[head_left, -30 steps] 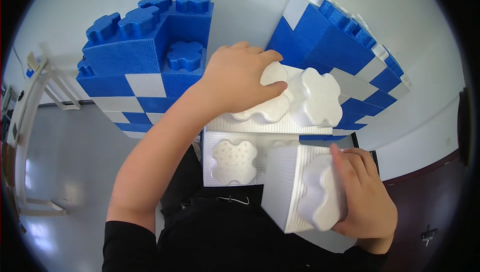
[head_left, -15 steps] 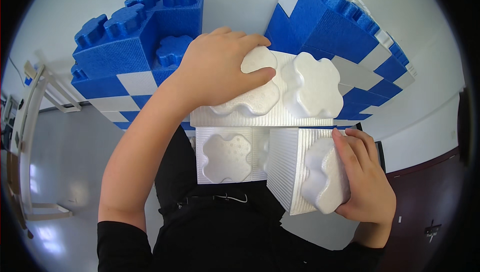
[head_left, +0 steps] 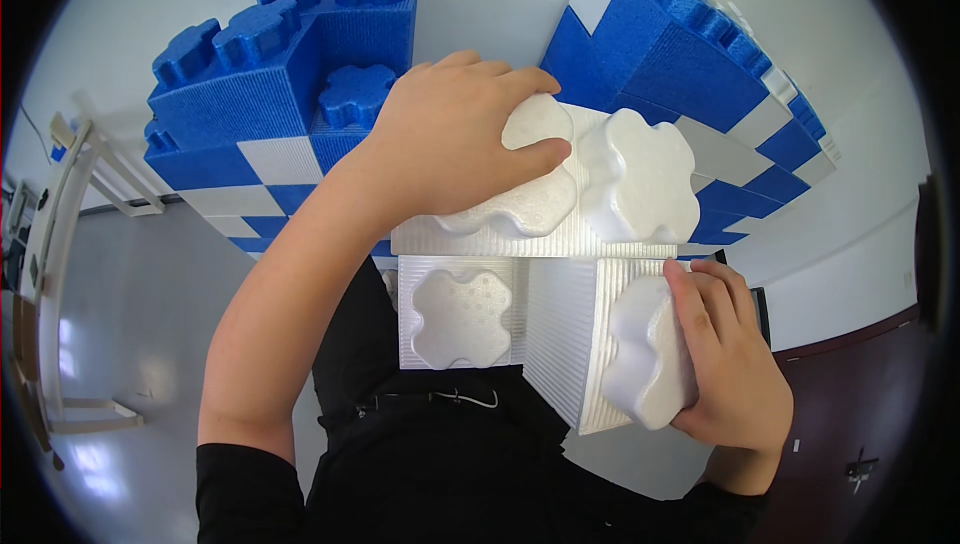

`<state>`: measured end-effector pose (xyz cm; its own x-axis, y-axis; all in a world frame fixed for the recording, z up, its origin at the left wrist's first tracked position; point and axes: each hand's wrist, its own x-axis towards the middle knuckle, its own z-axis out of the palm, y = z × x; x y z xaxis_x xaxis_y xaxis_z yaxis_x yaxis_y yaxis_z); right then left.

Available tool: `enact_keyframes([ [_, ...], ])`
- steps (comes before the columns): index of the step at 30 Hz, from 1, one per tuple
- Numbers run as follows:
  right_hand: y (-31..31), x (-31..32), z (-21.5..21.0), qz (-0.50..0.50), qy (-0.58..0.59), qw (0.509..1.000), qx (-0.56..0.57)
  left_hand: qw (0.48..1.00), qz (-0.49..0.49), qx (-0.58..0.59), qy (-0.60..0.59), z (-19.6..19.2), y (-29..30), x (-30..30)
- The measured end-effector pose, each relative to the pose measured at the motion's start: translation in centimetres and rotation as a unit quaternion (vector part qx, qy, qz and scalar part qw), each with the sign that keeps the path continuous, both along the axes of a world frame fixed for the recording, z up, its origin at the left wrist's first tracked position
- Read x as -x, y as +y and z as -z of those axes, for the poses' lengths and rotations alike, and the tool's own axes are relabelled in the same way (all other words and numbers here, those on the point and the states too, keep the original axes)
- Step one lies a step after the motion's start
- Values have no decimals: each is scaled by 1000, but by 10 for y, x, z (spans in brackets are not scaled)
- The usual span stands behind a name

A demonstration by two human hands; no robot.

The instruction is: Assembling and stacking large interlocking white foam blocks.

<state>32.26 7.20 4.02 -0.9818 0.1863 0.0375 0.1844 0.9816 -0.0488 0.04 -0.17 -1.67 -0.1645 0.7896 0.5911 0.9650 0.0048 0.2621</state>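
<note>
My left hand [head_left: 450,139] is closed over a lobed stud of a long white building block [head_left: 642,179], thumb on the near side and fingers on the far side. On the right, my right hand [head_left: 738,369] grips the stud of another white building block [head_left: 562,344]. That block is tilted, with its stud turned to the right and its ribbed side toward me. Just below the long block is a lower white building block [head_left: 462,319] with its stud facing up. The tilted block hides the lower block's right part.
Stacked blue and white blocks [head_left: 225,109] rise at the left, and a blue and white block wall [head_left: 640,49] slants away at the right. A white table [head_left: 50,224] stands far left. A dark red door [head_left: 850,404] is at lower right.
The tilted block has turned a little in my right hand's grip, showing more of its ribbed side. The view has shifted slightly, while my left hand keeps its hold.
</note>
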Motion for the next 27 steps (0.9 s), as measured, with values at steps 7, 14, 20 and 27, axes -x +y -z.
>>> enact_keyframes([
  [7,6,4,15,-4,-8,1000,-2,1000,-1,0,3,0,1,-1],
  [14,9,7,28,-5,3,1000,15,1000,-4,-1,12,0,0,-2],
  [20,11,6,45,-2,9,1000,24,1000,0,-13,23,1,-2,-5],
  [27,12,8,50,-14,8,1000,9,1000,-3,4,-2,-4,-4,-6],
])
